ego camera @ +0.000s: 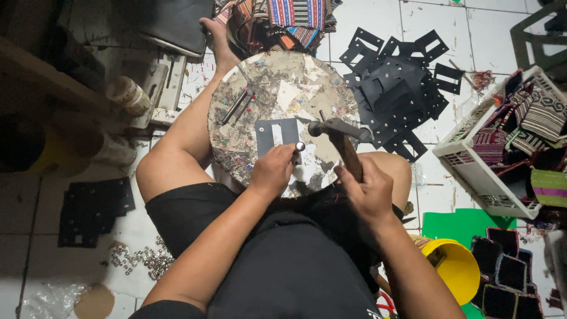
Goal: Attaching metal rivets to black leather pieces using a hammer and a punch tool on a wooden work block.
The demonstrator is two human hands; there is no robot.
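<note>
Both hands work over the round wooden block [283, 112]: the left hand [273, 171] pinches a steel punch [299, 147] upright on a grey slotted leather piece [276, 134], while the right hand [369, 192] grips a hammer [339, 133] poised just above. Punching seems underway; the blow must land squarely on the punch head.

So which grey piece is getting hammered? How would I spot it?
Find the round, scuffed work board between the person's knees. On it lies one flat grey piece with a slot-shaped window, under the left hand. Unlike the black pieces heaped on the floor, it lies alone.
</note>
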